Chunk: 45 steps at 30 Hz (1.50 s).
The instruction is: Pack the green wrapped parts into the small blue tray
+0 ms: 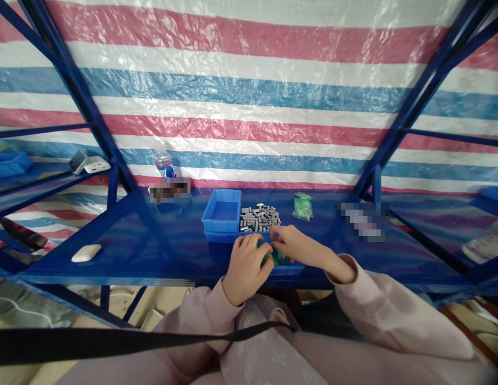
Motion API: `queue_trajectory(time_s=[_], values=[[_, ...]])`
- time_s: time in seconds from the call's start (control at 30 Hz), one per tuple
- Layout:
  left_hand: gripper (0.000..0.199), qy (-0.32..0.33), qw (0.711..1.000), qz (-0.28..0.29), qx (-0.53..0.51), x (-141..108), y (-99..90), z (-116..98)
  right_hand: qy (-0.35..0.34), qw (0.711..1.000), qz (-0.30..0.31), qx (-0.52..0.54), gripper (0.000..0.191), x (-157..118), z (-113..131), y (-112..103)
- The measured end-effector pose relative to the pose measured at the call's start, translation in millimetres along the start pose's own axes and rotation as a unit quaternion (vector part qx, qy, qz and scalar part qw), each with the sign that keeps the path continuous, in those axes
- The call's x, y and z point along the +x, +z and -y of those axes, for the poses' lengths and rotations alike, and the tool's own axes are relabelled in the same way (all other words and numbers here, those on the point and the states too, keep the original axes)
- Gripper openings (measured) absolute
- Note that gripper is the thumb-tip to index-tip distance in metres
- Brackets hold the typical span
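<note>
My left hand [249, 264] is bent with curled fingers over green material [277, 255] at the near edge of the bench. From the right, my right hand [295, 245] reaches to the same spot, its fingers bent down. Both hands are close together above a blue bin [289, 269] whose front wall shows below them. What the fingertips pinch is too small to make out. Just beyond the hands lies a pile of small silver metal cylinders [260, 218]. Left of the pile stands an empty-looking blue bin [222, 212], stacked on another.
A green plastic packet [303, 206] lies behind my right hand. At the left are a white mouse-shaped object [86, 253] and a bottle [165, 164]. Blurred items lie at the back left and right. Blue frame posts [377, 160] flank the blue bench [152, 251].
</note>
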<state>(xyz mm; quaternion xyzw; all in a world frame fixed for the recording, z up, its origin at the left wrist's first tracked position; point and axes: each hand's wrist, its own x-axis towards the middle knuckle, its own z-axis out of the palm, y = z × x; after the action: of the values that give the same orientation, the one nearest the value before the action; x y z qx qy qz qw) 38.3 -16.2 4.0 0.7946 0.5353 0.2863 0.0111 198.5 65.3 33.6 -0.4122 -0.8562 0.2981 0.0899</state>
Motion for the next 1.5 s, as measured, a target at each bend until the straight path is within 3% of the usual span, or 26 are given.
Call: queue_trajectory(time_s=[0.23,0.53,0.9,1.13,1.33,1.5], values=[[0.013,0.001,1.000,0.001,0.005,0.9,-0.6,-0.6,-0.006,0.993,0.057,0.102,0.015,-7.0,7.5,-11.3],[0.015,-0.002,1.000,0.005,0.000,0.9,-1.0,-2.4,-0.012,0.981,0.091,0.171,0.022,-5.5,2.8,-10.8],[0.050,0.000,0.999,-0.004,-0.033,2.4,-0.3,0.7,-0.024,0.980,0.134,0.143,0.036,-7.9,3.8,-15.4],[0.049,0.004,1.000,0.004,-0.023,1.7,0.1,0.6,-0.051,0.975,0.146,0.158,0.057,-6.8,1.8,-16.1],[0.037,0.025,0.999,0.014,-0.026,2.6,-4.0,0.8,-0.032,0.970,0.135,0.202,0.061,-0.8,-3.0,-9.5],[0.027,0.039,0.999,0.027,-0.010,2.5,-5.8,0.1,-0.036,0.974,0.133,0.179,0.064,-1.3,4.4,-11.5]])
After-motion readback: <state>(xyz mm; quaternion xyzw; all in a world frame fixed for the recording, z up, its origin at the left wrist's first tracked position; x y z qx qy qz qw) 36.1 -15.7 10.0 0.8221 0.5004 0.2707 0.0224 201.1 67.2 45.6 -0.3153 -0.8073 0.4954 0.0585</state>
